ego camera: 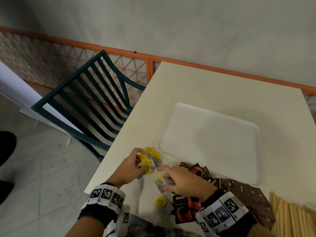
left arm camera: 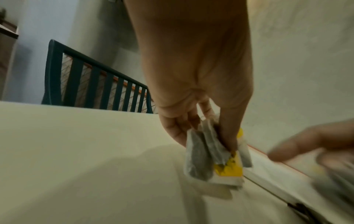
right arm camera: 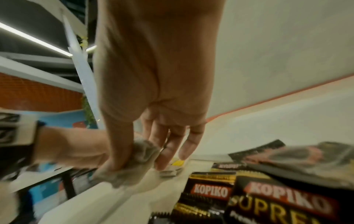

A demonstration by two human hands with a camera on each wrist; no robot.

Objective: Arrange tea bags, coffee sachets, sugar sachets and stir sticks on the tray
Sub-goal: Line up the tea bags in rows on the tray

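Note:
My left hand (ego camera: 135, 164) grips a bunch of tea bags (left arm camera: 208, 157) with yellow tags (ego camera: 146, 163) just above the table, left of the white tray (ego camera: 210, 142). My right hand (ego camera: 172, 180) pinches another tea bag (right arm camera: 138, 160) between thumb and fingers, close to the left hand. More yellow-tagged tea bags (ego camera: 156, 155) lie by the tray's near-left corner, and one tag (ego camera: 160, 201) lies near the table's front edge. Black Kopiko coffee sachets (right arm camera: 268, 198) are piled right of my right hand. Brown sachets (ego camera: 249, 197) and wooden stir sticks (ego camera: 290, 218) lie at the lower right.
The white table (ego camera: 213, 88) stands against a grey wall with an orange rail. A dark green slatted chair (ego camera: 89, 100) stands at the table's left edge. The tray holds nothing.

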